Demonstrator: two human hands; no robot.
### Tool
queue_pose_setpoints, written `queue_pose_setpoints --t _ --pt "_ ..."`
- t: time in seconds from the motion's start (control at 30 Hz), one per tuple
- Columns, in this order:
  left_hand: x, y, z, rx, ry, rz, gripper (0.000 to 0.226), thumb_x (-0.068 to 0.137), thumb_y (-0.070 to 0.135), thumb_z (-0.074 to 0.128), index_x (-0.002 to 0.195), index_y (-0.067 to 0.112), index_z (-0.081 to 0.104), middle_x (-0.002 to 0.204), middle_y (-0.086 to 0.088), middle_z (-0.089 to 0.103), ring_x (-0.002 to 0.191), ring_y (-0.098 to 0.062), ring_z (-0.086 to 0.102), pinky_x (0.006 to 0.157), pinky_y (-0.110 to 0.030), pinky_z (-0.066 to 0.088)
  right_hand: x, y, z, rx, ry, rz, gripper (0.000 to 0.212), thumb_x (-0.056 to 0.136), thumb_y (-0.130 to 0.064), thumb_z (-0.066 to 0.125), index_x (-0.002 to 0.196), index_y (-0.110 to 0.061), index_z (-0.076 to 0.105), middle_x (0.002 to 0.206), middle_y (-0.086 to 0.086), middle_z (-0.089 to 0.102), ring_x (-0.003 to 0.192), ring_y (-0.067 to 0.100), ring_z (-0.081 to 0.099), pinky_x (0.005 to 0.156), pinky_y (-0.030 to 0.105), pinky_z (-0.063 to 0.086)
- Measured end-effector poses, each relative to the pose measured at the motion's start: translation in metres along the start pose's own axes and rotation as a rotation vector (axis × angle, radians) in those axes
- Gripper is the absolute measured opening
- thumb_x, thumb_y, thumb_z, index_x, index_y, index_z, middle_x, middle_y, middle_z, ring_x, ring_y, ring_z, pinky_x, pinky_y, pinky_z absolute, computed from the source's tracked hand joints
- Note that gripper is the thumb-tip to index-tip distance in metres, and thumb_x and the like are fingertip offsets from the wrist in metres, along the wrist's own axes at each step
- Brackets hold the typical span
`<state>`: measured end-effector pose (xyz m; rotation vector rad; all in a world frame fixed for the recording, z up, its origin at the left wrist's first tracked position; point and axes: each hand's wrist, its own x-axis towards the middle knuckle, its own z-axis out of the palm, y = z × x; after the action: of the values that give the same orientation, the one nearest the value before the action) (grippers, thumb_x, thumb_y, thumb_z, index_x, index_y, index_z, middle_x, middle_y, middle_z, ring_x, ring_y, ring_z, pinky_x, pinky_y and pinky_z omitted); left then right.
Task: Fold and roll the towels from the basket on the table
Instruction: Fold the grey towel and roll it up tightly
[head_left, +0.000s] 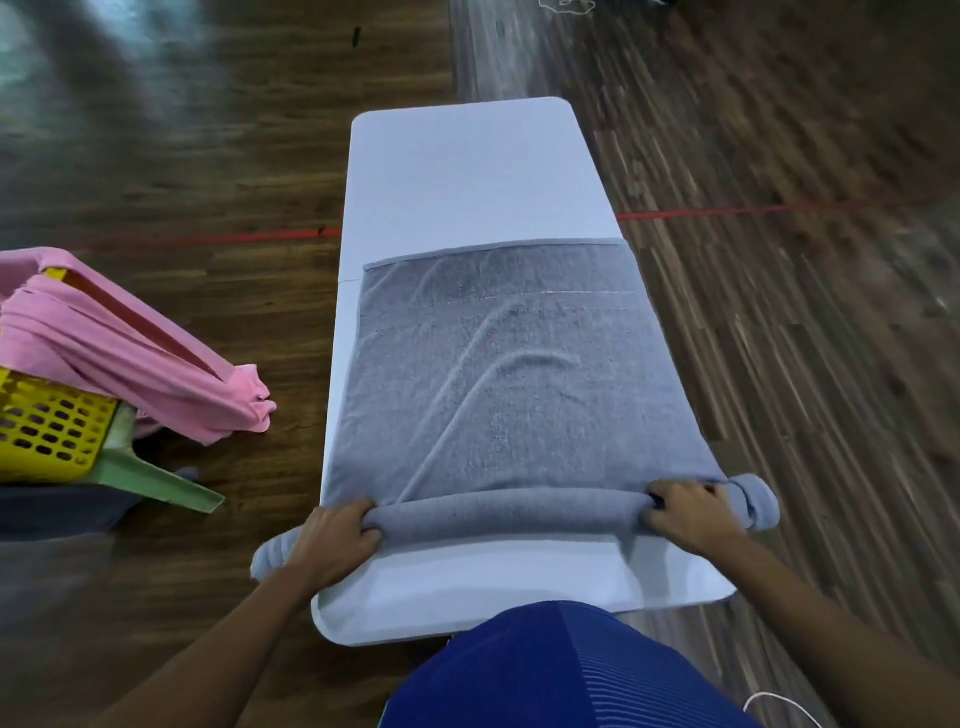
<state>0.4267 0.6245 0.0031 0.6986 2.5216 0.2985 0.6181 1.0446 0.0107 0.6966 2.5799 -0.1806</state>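
Rolling has just begun: both hands, left hand (335, 540) and right hand (691, 512), have fingers curled round the grey towel (509, 395)'s near roll; next, push it evenly up the tabletop (478, 171).

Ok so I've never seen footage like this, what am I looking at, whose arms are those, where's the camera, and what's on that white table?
There is no machine here. This is one picture from a camera worn on a person's head, looking forward and down, so the two bare arms are that person's own. The long white table stands on a wooden floor. A grey towel lies flat along it, and its near end is rolled into a tube. The left hand and the right hand each grip that roll, one near each end, and the roll's tips stick out past the table's sides. Off the table, on the left, a yellow basket holds a pink towel that hangs over its rim.
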Motion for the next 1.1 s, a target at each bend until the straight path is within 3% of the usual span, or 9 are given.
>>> queue_pose_setpoints --t 0.07,0.13,0.23,0.43,0.63,0.77,0.9,1.03,1.1 --pt "0.002 -0.005 -0.001 0.006 0.065 -0.019 0.031 0.077 0.044 0.050 0.099 0.025 0.061 0.091 0.006 0.064 0.086 -0.018 0.061 0.081 -0.037 0.045 0.007 0.006 -0.002 0.020 -0.037 0.025 0.026 0.084 -0.048 0.046 0.101 -0.033 0.059 0.111 -0.002 0.065 0.106 0.021 0.056 0.094 0.041 0.034" --pt "0.003 -0.008 0.004 0.048 0.300 -0.012 0.028 0.079 0.025 0.068 0.105 0.016 0.063 0.099 -0.003 0.064 0.093 -0.025 0.058 0.085 -0.043 0.045 0.011 0.008 0.005 0.071 0.153 0.017 0.025 0.084 -0.038 0.058 0.106 -0.026 0.059 0.110 0.002 0.060 0.106 0.026 0.054 0.091 0.045 0.034" --pt "0.000 0.001 0.008 0.084 0.524 0.020 0.021 0.087 0.022 0.054 0.100 0.009 0.065 0.095 -0.008 0.064 0.087 -0.028 0.059 0.077 -0.046 0.048 0.012 -0.002 0.015 0.220 0.426 -0.085 0.012 0.084 -0.019 0.059 0.090 -0.008 0.062 0.091 0.010 0.060 0.087 0.036 0.057 0.074 0.047 0.044" --pt "-0.015 -0.001 0.029 0.233 0.219 -0.010 0.067 0.062 0.014 0.078 0.126 0.007 0.058 0.122 -0.013 0.063 0.111 -0.031 0.058 0.098 -0.050 0.045 -0.008 -0.007 0.040 0.166 0.236 -0.188 0.056 0.067 -0.017 0.074 0.121 -0.014 0.057 0.117 0.005 0.062 0.109 0.028 0.057 0.102 0.047 0.041" --pt "-0.011 0.007 0.011 0.208 0.243 -0.014 0.023 0.075 0.035 0.057 0.091 0.022 0.067 0.088 0.001 0.071 0.085 -0.022 0.064 0.085 -0.046 0.046 0.001 -0.006 0.019 0.074 0.140 -0.127 0.036 0.073 -0.036 0.062 0.107 -0.026 0.065 0.104 -0.002 0.069 0.103 0.023 0.060 0.094 0.040 0.035" --pt "-0.007 0.006 0.000 0.141 0.185 -0.124 0.020 0.077 0.042 0.043 0.073 0.026 0.056 0.074 0.004 0.063 0.076 -0.021 0.059 0.079 -0.040 0.040 0.014 0.000 0.001 0.091 0.066 -0.105 0.040 0.079 -0.042 0.063 0.116 -0.030 0.056 0.113 -0.001 0.062 0.109 0.022 0.054 0.094 0.040 0.028" --pt "0.001 -0.002 0.008 0.133 0.445 -0.142 0.027 0.087 0.027 0.056 0.106 0.010 0.063 0.102 -0.011 0.064 0.096 -0.032 0.057 0.086 -0.049 0.044 0.014 0.004 0.006 0.179 0.422 -0.056 0.033 0.083 -0.032 0.069 0.110 -0.016 0.060 0.110 0.009 0.059 0.102 0.034 0.054 0.088 0.045 0.035" --pt "0.000 0.001 0.016 0.206 0.342 0.038 0.049 0.076 0.035 0.055 0.117 0.009 0.062 0.113 -0.010 0.066 0.105 -0.030 0.060 0.093 -0.047 0.045 0.008 0.010 0.018 0.135 0.311 -0.118 0.059 0.075 -0.042 0.077 0.126 -0.021 0.055 0.124 0.003 0.057 0.116 0.029 0.052 0.103 0.049 0.033" --pt "0.001 0.001 0.020 0.242 0.221 -0.006 0.061 0.067 0.027 0.070 0.124 0.009 0.060 0.121 -0.013 0.063 0.113 -0.033 0.057 0.100 -0.052 0.042 0.008 0.012 0.024 0.111 0.286 -0.141 0.062 0.072 -0.028 0.080 0.127 -0.017 0.055 0.128 0.007 0.057 0.120 0.032 0.051 0.108 0.053 0.030"
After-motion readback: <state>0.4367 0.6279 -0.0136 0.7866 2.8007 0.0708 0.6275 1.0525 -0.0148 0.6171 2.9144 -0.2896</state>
